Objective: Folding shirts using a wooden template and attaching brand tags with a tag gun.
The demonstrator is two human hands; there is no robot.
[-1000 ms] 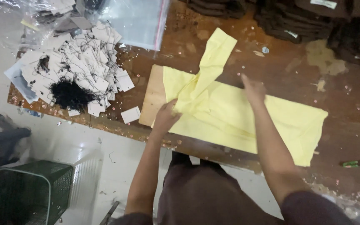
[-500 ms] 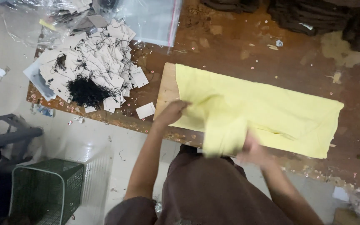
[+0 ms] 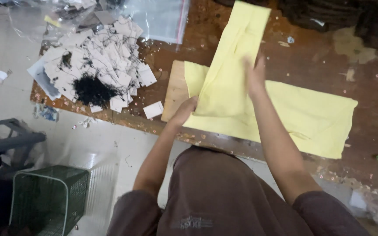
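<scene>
Left hand (image 3: 184, 111) grip pinches yellow cloth (image 3: 311, 118) edge; right hand (image 3: 255, 75) flat, open on fold. Green basket (image 3: 49, 199) contents unclear.

1. The long folded strip of pale yellow cloth (image 3: 235, 65) is cut off by the top edge.
2. The right hand (image 3: 255, 76) is motion-blurred; its fingers cannot be told apart.
3. The left hand (image 3: 184, 111) has its fingertips hidden under the cloth.
4. The thin flat wooden board (image 3: 175, 89) lies mostly hidden beneath the cloth.
5. The green wire basket (image 3: 49, 199) is cut off by the bottom edge.
</scene>
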